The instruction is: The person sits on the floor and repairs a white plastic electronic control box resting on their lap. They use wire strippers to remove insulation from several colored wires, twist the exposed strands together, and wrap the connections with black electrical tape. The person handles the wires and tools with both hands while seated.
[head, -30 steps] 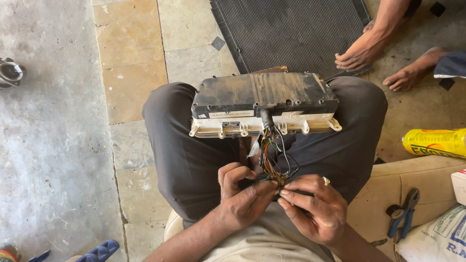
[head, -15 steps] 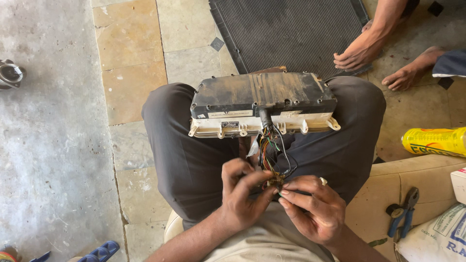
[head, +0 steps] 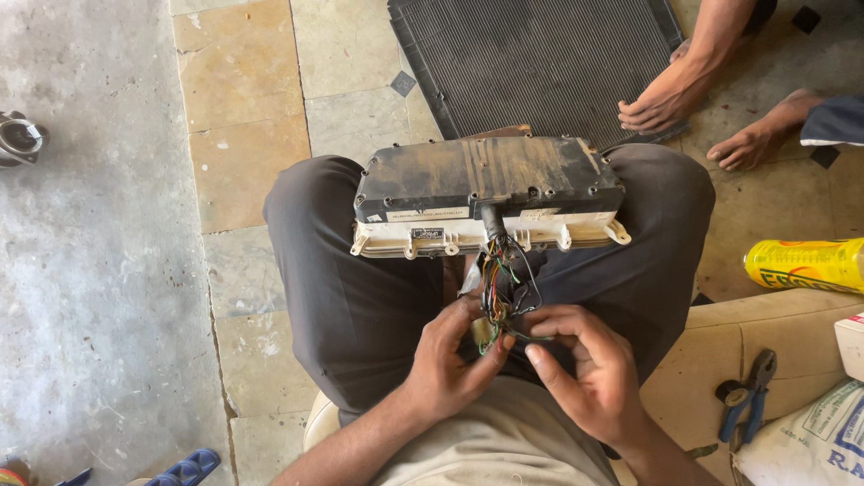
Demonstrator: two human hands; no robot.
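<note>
Yellow plastic shows at the right edge, where a capped bottle [head: 804, 264] lies on its side on the floor; what it contains cannot be made out. Tan and grey stone tiles [head: 243, 117] meet rough concrete on the left, and a black finned radiator panel [head: 540, 63] lies ahead, with another person's hand [head: 659, 97] on it. Blue-handled pliers [head: 747, 400] rest on a cardboard box. Across the seated person's knees sits a dusty instrument cluster [head: 486, 193], dark back over a cream housing. Its coloured wire bundle [head: 497, 283] hangs down into the lap, pinched by the left hand [head: 447, 360] and right hand [head: 585, 369].
</note>
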